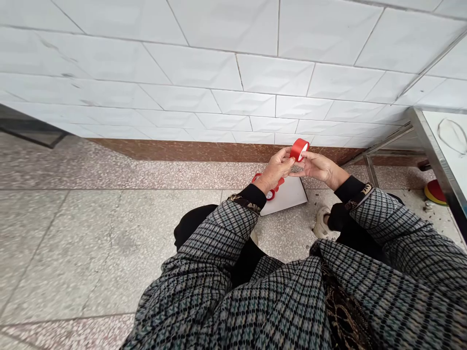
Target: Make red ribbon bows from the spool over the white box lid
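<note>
A roll of red ribbon [298, 148] on a white core is held up in front of me, near the foot of the wall. My left hand [276, 168] grips its left side, thumb below and fingers behind. My right hand [320, 168] is at the roll's right side, its thumb and a finger closed at the white core. Below my hands a white board [290, 198] with a dark edge lies on the floor. Red ribbon rolls [270, 195] rest on it, partly hidden by my left hand and sleeve.
A white tiled wall [255, 73] with a brown skirting [182, 149] rises ahead. At right stands a metal-framed table [443, 146] with a loop of thin cord [452, 137] on top. Beneath it is a red and yellow round object [436, 192]. My shoe [321, 222] is on the speckled floor.
</note>
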The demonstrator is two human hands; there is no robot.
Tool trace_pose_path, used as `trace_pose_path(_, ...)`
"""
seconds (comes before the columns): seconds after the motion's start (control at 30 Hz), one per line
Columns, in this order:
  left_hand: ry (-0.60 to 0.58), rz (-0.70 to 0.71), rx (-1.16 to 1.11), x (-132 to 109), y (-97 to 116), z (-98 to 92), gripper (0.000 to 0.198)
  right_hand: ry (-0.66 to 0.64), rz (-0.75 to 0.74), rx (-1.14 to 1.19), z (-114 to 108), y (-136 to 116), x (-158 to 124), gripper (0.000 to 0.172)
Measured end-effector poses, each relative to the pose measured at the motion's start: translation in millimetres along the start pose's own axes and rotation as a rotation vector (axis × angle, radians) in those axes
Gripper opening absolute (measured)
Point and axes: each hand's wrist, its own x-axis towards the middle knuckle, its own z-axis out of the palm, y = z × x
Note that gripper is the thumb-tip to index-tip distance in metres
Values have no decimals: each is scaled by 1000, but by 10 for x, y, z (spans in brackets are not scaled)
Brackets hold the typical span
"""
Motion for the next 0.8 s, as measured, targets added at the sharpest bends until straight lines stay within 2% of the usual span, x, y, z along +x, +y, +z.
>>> trace_pose_path(0.1, -43, -43, -18, -10, 30, -68, 35, -41, 5, -53, -2, 34, -16, 24)
trace_pose_path(0.2, -75, -84, -46, -33, 57, -130, 36, -74, -32, -225, -39, -3, -12, 31)
trace_pose_path(0.27, -98, -121, -66, -58, 67, -169, 36, -57, -168, -438, -72, -80, -9, 43)
trace_pose_path(0.37, -129, -196, -70, -108, 70, -213, 34, -86, -488, -850, -115, -220, -22, 64)
trace_pose_path(0.4, -139, -225, -62, -125, 69, -218, 33, -110, -574, -986, -124, -254, -31, 63)
trace_pose_path(0.47, -149, -277, -36, -158, 69, -208, 31, -139, -683, -1223, -137, -291, -51, 50)
trace_pose_path(0.53, -131, -293, -14, -183, 73, -173, 27, -120, -713, -1374, -152, -296, -63, 36)
trace_pose_path(0.6, -58, -240, -5, -202, 89, -128, 22, -60, -696, -1420, -184, -298, -59, 31)
trace_pose_path(0.7, 63, -149, 24, -227, 144, -90, 13, 75, -636, -1337, -264, -335, -21, 34)
trace_pose_path(0.8, 66, -157, 50, -251, 221, -103, 26, 162, -548, -1202, -338, -371, 33, 39)
